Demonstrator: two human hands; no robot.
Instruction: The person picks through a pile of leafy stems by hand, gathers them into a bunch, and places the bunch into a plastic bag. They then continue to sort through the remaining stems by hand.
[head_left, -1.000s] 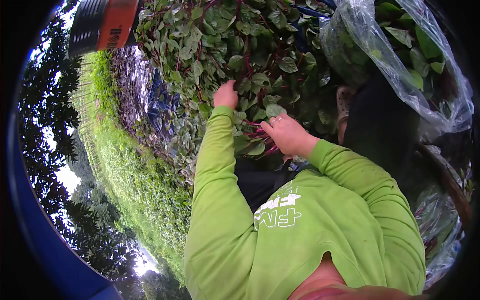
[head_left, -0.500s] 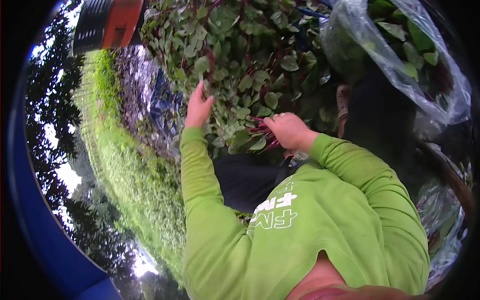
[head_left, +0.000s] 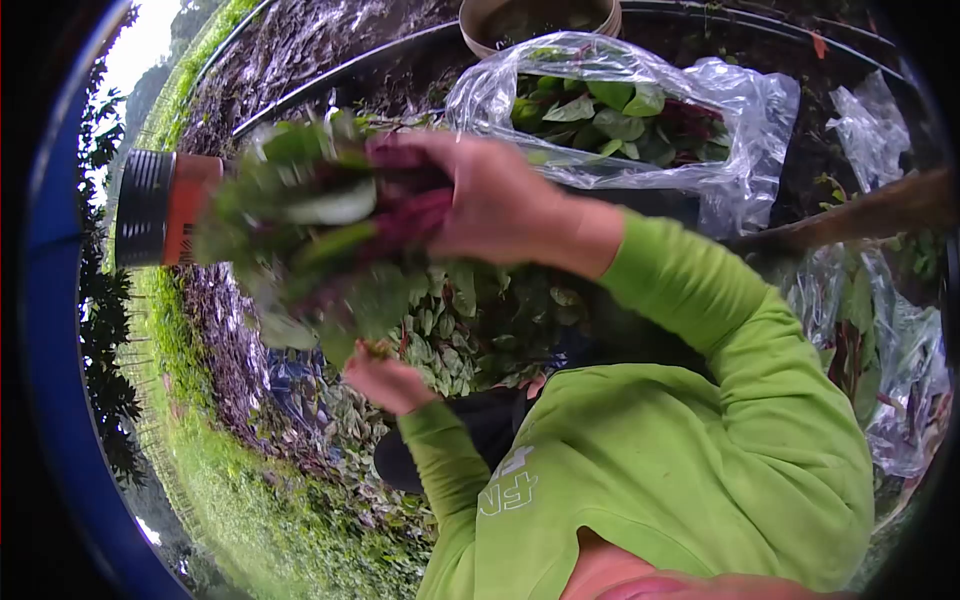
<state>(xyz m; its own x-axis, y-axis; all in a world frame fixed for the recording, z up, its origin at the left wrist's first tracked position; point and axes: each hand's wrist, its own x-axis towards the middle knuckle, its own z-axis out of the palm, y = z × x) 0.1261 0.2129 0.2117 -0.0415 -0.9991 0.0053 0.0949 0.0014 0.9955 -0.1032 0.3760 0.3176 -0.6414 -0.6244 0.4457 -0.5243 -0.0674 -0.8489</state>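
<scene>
My right hand (head_left: 500,200) is wrapped round the purple-red stems of a bunch of Malabar spinach (head_left: 320,220), held up in front of me. Its green leaves point left and are smeared by motion. Below the leaves is my left hand (head_left: 388,382), fingers curled together. Something small and greenish shows at its fingertips, too small to name. More cut, red-stemmed greens (head_left: 440,335) lie in a heap beneath both hands, partly hidden by the bunch.
An open clear plastic bag (head_left: 745,130) filled with the same greens lies ahead, near a round tan container (head_left: 540,25). Another plastic bag (head_left: 905,340) with greens is at the right, by a brown wooden pole (head_left: 850,215). A black-and-orange bucket (head_left: 165,210) appears at left.
My right hand has lifted and moved forward with a bunch, now much fuller in view. The left hand has drawn lower and its fingers have curled. The view has shifted to the right.
</scene>
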